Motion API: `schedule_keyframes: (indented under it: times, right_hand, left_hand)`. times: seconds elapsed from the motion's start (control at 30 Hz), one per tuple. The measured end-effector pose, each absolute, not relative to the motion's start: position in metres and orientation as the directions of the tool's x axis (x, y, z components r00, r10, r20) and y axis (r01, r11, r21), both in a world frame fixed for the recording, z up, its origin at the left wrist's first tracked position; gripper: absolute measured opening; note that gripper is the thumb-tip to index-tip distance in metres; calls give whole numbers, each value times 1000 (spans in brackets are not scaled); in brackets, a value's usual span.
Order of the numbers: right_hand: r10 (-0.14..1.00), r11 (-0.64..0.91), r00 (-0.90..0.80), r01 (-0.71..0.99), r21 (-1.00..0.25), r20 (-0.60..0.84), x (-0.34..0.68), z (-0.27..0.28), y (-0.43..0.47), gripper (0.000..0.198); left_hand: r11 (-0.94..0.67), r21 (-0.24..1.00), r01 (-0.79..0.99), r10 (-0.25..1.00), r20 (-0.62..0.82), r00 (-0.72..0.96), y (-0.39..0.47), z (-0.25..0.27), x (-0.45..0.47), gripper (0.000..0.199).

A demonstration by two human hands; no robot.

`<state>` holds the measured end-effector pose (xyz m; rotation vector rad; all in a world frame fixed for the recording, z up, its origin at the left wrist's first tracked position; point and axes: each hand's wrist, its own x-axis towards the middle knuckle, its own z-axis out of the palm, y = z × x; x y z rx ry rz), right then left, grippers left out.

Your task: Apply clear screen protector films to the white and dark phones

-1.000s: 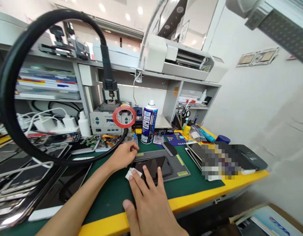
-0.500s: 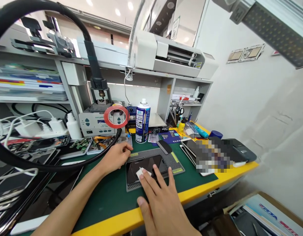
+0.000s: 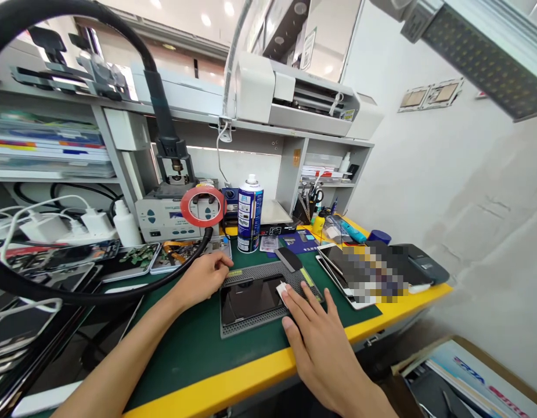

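Pressing a wipe [image 3: 283, 292] to the crosswise phone [image 3: 251, 299], right end, my nearer right hand [image 3: 318, 328] spreads; off the phone's far-left corner my left hand [image 3: 206, 275] curls, grip unclear

The single view looks out from the person's head at the near side of the desk [image 3: 216, 383], facing forward and down. It is close above the left hand [image 3: 205, 276], right hand [image 3: 318, 342] and smartphone [image 3: 246, 299], yet wide enough to take in the shelf unit [image 3: 289, 174] across the far side and the wall [image 3: 490, 174] at right.
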<state>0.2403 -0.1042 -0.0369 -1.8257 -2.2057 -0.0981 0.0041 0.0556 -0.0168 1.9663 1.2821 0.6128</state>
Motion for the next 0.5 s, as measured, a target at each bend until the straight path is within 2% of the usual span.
schedule_keyframes:
  times: [0.5]
  right_hand:
    - [951, 225, -201, 971, -79, 233, 250, -47, -120, 51]
  left_hand:
    - [-267, 756, 598, 924, 25, 381, 55, -16, 7, 26]
